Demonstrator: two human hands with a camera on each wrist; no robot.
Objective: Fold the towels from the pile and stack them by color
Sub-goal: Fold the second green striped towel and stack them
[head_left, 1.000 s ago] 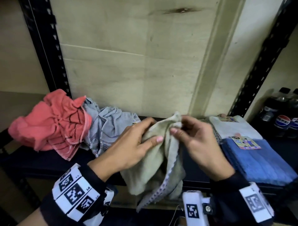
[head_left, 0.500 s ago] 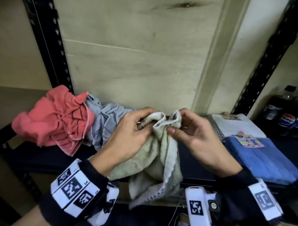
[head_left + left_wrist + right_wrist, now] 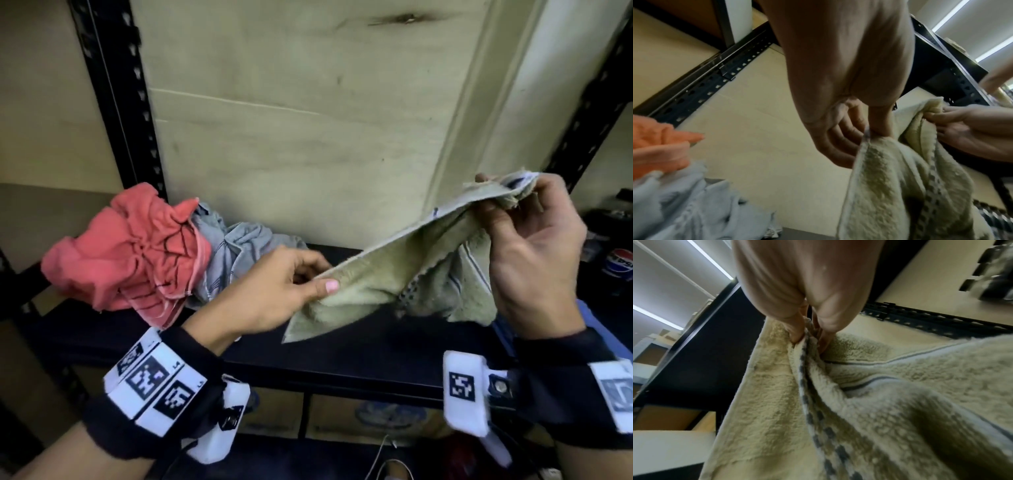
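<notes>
I hold the beige towel (image 3: 394, 274) above the shelf (image 3: 342, 356), my left hand (image 3: 274, 291) pinching its near-left edge low, my right hand (image 3: 534, 246) pinching the far-right corner high, the long edge slanting up rightward between both grips.

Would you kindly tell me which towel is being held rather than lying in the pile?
The beige towel; the red towel and grey towel lie crumpled.
</notes>
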